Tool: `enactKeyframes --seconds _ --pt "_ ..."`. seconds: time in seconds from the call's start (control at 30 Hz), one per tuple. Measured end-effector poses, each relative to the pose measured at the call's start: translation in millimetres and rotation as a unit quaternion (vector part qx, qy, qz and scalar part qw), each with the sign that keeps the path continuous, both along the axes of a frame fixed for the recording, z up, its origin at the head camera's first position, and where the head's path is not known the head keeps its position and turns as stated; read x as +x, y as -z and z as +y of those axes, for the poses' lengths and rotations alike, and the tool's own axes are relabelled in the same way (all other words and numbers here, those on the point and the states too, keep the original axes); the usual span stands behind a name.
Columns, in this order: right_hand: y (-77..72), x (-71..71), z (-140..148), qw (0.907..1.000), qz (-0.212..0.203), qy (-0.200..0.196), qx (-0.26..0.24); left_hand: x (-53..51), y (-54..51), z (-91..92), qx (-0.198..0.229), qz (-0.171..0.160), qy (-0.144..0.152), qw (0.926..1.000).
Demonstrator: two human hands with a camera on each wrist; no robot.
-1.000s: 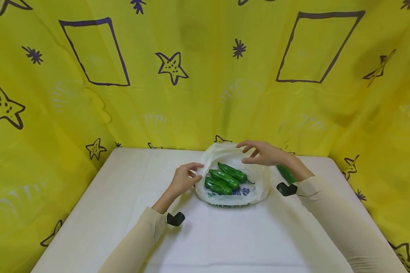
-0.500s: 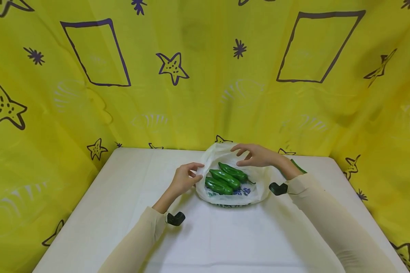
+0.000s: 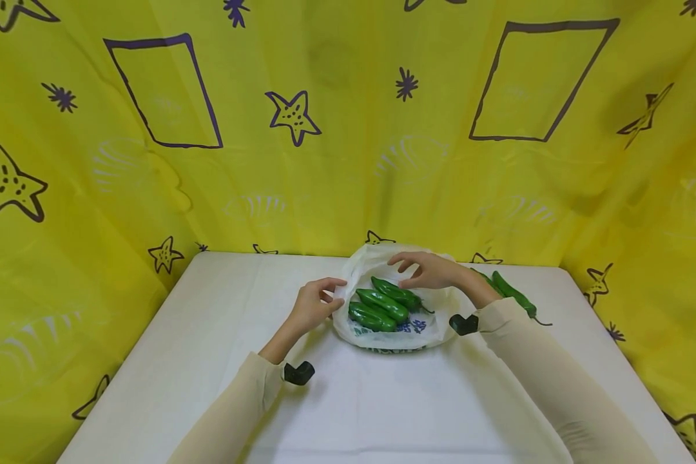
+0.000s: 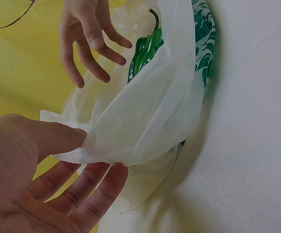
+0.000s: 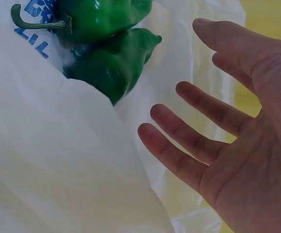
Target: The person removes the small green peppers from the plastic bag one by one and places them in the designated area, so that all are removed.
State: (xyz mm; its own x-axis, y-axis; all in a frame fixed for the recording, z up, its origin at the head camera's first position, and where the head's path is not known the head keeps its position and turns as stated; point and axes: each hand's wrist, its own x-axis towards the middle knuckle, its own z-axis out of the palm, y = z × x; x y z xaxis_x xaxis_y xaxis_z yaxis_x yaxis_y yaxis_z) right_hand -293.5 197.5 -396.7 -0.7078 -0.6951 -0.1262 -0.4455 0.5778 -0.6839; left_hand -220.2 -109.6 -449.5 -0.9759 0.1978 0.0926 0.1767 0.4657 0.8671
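Observation:
A translucent white plastic bag (image 3: pixel 441 322) lies with its mouth open, and three green peppers (image 3: pixel 381 304) rest side by side inside it. On its left rim, my left hand (image 3: pixel 312 306) pinches the plastic between thumb and fingers; the left wrist view shows the gripped edge of the bag (image 4: pixel 140 121) close up. My right hand (image 3: pixel 432 270) hovers over the back right of the opening, fingers spread and holding nothing. In the right wrist view its fingers (image 5: pixel 193 141) are apart from the peppers (image 5: pixel 113 63).
Two more green peppers lie outside the bag on the white table (image 3: pixel 354 406), right of it; one pepper (image 3: pixel 513 293) shows beside the right forearm, the other is partly hidden by it. A yellow patterned curtain (image 3: pixel 348 174) stands behind and along both sides.
My right hand has moved left and slightly down over the bag, and its forearm has uncovered the peppers on the right. My left hand has stayed on the rim.

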Motion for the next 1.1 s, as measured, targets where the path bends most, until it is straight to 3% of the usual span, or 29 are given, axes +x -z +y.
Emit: enactKeyframes --seconds 0.33,0.67,1.1 --pt "8.4 -2.6 -5.3 0.9994 -0.027 -0.001 0.02 0.1 1.3 0.1 0.006 0.009 0.003 0.9999" --pt "10.1 -7.0 -15.5 0.9951 -0.067 0.014 0.071 0.0 0.0 0.4 0.009 0.007 0.001 0.9999" --pt "14.0 -11.2 -20.7 0.9906 -0.113 0.017 0.076 1.4 -0.6 0.1 0.016 0.01 -0.006 0.9998"
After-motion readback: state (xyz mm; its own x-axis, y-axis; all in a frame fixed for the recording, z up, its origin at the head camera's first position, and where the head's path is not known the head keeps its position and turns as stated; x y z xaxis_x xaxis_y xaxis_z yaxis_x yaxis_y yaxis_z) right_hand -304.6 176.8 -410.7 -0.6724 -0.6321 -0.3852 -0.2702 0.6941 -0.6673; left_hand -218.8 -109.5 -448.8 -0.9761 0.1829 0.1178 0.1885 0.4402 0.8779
